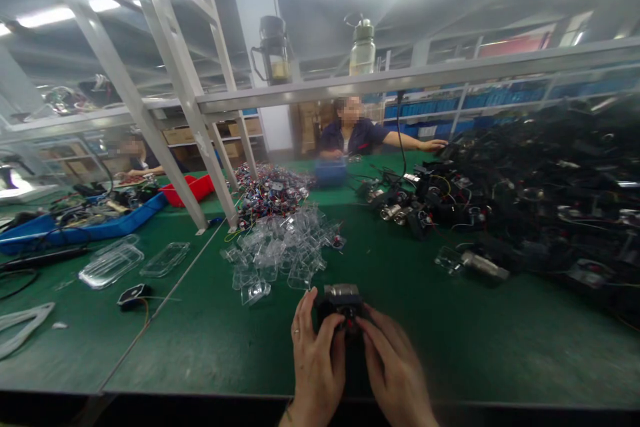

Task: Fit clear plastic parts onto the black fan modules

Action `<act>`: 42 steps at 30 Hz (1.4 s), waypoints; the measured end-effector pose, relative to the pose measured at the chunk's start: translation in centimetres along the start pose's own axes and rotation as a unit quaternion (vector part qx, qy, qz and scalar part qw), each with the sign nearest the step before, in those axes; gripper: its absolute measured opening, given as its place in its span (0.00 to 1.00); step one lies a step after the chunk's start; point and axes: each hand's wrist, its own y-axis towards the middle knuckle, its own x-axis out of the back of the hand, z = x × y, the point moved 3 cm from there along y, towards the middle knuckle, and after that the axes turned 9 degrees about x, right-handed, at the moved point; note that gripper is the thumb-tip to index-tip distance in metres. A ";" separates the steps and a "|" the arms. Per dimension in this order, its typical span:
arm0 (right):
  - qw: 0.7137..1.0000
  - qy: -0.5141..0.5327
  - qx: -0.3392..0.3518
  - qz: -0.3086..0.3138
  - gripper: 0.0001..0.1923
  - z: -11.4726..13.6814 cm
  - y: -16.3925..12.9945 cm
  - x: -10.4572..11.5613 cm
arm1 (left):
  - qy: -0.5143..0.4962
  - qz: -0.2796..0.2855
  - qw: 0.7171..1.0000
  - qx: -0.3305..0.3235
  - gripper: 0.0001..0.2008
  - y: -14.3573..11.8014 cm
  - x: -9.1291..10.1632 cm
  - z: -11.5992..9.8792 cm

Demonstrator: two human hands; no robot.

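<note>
Near the front edge of the green table, both my hands are closed around a small black assembly with a silver metal cylinder [342, 291] along its far side. My left hand [316, 353] grips its left side, thumb at the middle. My right hand [393, 360] holds the right side, its fingers meeting the left thumb near a small red part. The underside of the assembly is hidden by my hands. Just beyond it lies a heap of clear plastic covers [280, 247]. One clear cover and a metal cylinder [484, 265] lie off to the right.
A large pile of black assemblies [540, 193] fills the right side. Small wired parts [275, 190] are heaped behind the covers. Metal posts [175, 80] rise at left, near a blue tray [100, 223] and a red bin [187, 191]. A co-worker [355, 133] reaches toward the pile.
</note>
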 end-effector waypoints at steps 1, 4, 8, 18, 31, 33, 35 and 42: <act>1.000 -0.007 0.006 0.008 0.15 0.0 0.0 0.0 | -0.002 0.004 1.000 0.003 0.13 0.0 -0.1 0.1; 0.999 -0.018 0.015 0.028 0.14 -0.1 0.5 0.1 | -0.016 0.013 1.000 0.014 0.13 -0.1 -0.3 0.4; 0.999 -0.006 0.013 0.049 0.11 -0.4 2.0 0.4 | -0.048 0.019 0.998 0.034 0.11 -0.1 -0.5 0.6; 0.991 0.098 0.039 0.085 0.10 -2.1 3.1 -0.6 | -0.135 0.062 0.986 0.081 0.09 0.6 -1.3 0.9; 0.984 0.158 0.020 0.076 0.08 -2.7 3.5 -0.5 | -0.128 0.062 0.988 0.060 0.09 0.5 -1.8 0.7; 0.984 0.157 0.024 0.077 0.07 -2.7 3.6 -0.3 | -0.123 0.058 0.989 0.060 0.08 0.4 -1.8 0.7; 0.984 0.155 0.030 0.084 0.07 -2.7 3.6 -0.1 | -0.123 0.065 0.988 0.060 0.07 0.5 -1.7 0.6; 0.985 0.111 0.077 0.107 0.07 -2.6 3.2 0.3 | -0.138 0.072 0.986 0.056 0.08 0.7 -1.6 0.5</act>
